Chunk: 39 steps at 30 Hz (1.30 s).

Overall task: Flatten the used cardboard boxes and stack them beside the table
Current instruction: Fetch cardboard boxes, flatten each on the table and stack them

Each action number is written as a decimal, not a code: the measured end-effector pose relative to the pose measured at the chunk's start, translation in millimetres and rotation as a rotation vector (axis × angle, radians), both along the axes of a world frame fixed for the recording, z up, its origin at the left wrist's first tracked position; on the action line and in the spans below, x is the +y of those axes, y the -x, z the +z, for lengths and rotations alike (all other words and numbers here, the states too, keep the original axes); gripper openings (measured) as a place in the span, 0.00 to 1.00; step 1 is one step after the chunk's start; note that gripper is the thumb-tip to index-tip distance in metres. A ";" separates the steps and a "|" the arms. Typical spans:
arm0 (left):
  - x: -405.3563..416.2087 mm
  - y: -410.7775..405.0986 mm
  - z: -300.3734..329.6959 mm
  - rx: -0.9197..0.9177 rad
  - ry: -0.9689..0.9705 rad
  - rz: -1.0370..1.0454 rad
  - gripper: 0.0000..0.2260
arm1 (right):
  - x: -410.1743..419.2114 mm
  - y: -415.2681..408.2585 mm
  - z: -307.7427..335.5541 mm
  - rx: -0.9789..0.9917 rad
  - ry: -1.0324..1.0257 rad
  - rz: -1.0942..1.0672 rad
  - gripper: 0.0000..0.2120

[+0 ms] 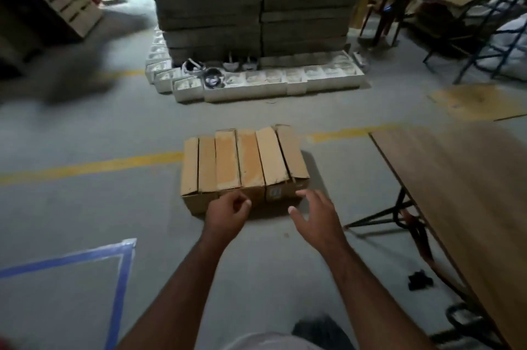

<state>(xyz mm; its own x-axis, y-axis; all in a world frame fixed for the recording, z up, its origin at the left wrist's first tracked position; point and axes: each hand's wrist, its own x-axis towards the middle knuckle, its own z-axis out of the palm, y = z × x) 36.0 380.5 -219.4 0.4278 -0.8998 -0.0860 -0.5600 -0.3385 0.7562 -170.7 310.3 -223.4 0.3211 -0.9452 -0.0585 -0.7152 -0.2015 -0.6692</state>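
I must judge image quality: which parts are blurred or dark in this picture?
Head view: the cardboard boxes and table are fairly sharp; right hand slightly smeared, left hand clearer; the upper-left floor is motion-blurred; the tall stack behind lies dim.

floor: grey concrete | on it: cardboard boxes side by side, just left of table

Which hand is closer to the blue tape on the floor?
Left. The left hand is nearer the blue tape, which lies lower left of it. The right hand is farther right, toward the table.
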 end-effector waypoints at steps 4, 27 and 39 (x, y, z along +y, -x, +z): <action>-32.3 -28.9 -28.1 0.045 -0.051 0.045 0.02 | -60.4 -32.8 -31.7 -0.024 -0.039 0.020 0.18; -513.3 -63.9 -433.1 0.287 -0.662 0.168 0.19 | -543.3 -77.5 -443.1 0.315 -0.610 -0.085 0.31; -582.4 -46.6 -648.7 0.296 -0.647 0.631 0.34 | -618.7 -75.5 -665.0 0.179 -0.754 -0.388 0.51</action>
<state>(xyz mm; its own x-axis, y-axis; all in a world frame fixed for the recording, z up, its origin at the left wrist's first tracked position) 82.6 -201.8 -868.1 0.6999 -0.2502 -0.6690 0.0534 -0.9157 0.3983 -95.2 -308.4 -888.5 -0.0901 -0.6745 -0.7327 -0.7489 0.5309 -0.3966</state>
